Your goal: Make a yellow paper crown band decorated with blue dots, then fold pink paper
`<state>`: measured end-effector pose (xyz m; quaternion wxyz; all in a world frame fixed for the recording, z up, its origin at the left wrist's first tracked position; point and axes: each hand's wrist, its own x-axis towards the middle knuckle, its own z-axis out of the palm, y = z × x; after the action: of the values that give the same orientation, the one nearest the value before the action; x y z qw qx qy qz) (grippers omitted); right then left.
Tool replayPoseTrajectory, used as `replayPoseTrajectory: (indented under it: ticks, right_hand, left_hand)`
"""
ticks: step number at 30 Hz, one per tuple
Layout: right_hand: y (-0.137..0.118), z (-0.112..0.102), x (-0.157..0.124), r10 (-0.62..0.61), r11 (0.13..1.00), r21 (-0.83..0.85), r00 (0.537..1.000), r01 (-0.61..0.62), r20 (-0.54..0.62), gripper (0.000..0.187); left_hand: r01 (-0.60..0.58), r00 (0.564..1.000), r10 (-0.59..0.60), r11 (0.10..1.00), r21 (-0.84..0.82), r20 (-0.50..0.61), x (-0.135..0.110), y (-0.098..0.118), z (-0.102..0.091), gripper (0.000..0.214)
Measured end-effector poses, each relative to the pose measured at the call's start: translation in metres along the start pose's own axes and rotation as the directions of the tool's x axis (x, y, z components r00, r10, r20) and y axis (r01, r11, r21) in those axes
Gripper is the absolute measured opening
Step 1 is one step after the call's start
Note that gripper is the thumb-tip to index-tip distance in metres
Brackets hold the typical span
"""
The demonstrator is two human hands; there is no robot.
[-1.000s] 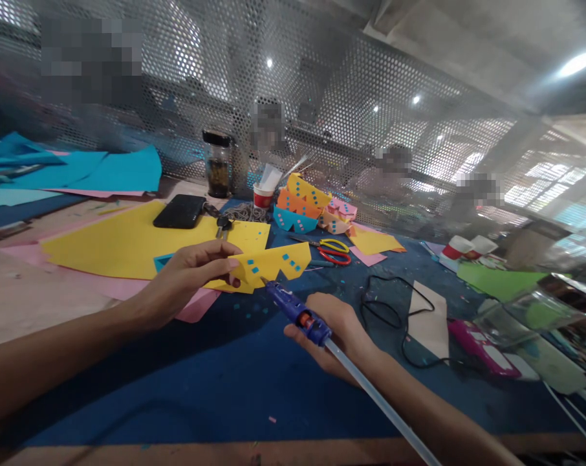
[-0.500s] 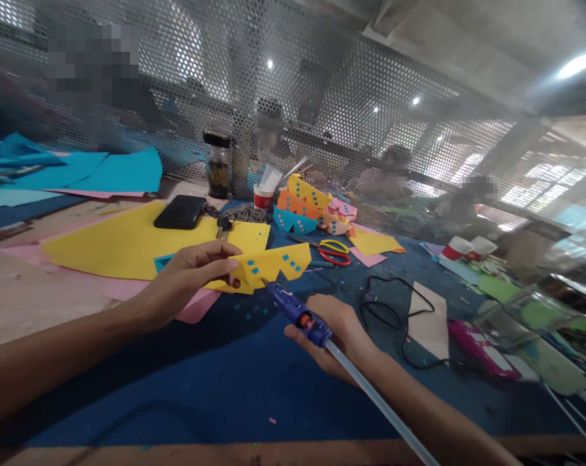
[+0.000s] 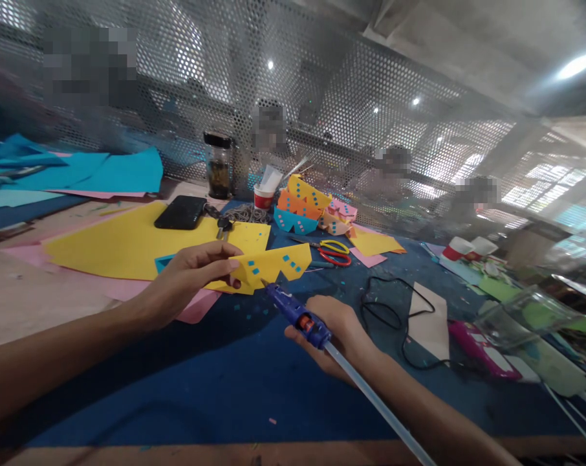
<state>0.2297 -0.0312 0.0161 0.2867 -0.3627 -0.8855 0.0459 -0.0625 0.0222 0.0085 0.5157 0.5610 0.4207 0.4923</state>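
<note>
Between thumb and fingers, my left hand (image 3: 203, 268) pinches a yellow paper cutout (image 3: 268, 264) by its left end. Small blue squares dot the cutout, and a notch breaks its lower edge. My right hand (image 3: 336, 330) is wrapped round a blue hot glue gun (image 3: 295, 314), whose tip is at the cutout's lower edge near the left group of squares; I cannot tell whether it touches. A long translucent glue stick (image 3: 370, 391) sticks out of the gun's back end. Behind the cutout lie scissors (image 3: 334, 252) with yellow and red handles.
Yellow sheets (image 3: 113, 249) with a black phone (image 3: 180, 212) on them lie left. Decorated paper cutouts (image 3: 297, 204) stand behind, near a paper cup (image 3: 263, 196) and a lidded jar (image 3: 218, 168). A black cable (image 3: 402, 343) loops at right, by a magenta power strip (image 3: 484, 349).
Almost nothing differs. The glue gun's tip has shifted very slightly along the cutout's lower edge, while the cutout and my left hand stay in place.
</note>
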Motion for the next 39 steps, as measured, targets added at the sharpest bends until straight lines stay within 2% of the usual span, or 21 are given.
replayPoseTrajectory:
  ticks: [22, 27, 35, 39]
  right_hand:
    - [0.001, 0.002, -0.001, 0.051, 0.998, -0.039, 0.998, -0.050, 0.023, 0.033]
    - [0.001, 0.002, 0.000, 0.030, 0.999, -0.029, 0.999, -0.029, 0.037, 0.033]
    - [-0.002, -0.002, 0.001, 0.009, 0.999, 0.037, 1.000, -0.010, 0.019, 0.033]
    - [-0.008, -0.010, 0.004, 0.066, 0.986, 0.154, 0.998, -0.069, 0.023, 0.034]
  left_hand:
    - [-0.011, 1.000, 0.011, 1.000, 0.022, 0.005, -0.001, -0.003, -0.003, 0.025]
    - [-0.013, 1.000, 0.012, 1.000, 0.019, 0.014, -0.001, -0.004, -0.003, 0.023]
    - [-0.008, 1.000, 0.008, 1.000, 0.005, -0.011, -0.002, 0.002, 0.001, 0.024]
    - [0.004, 1.000, -0.004, 1.000, -0.005, -0.007, -0.002, 0.005, 0.003, 0.023]
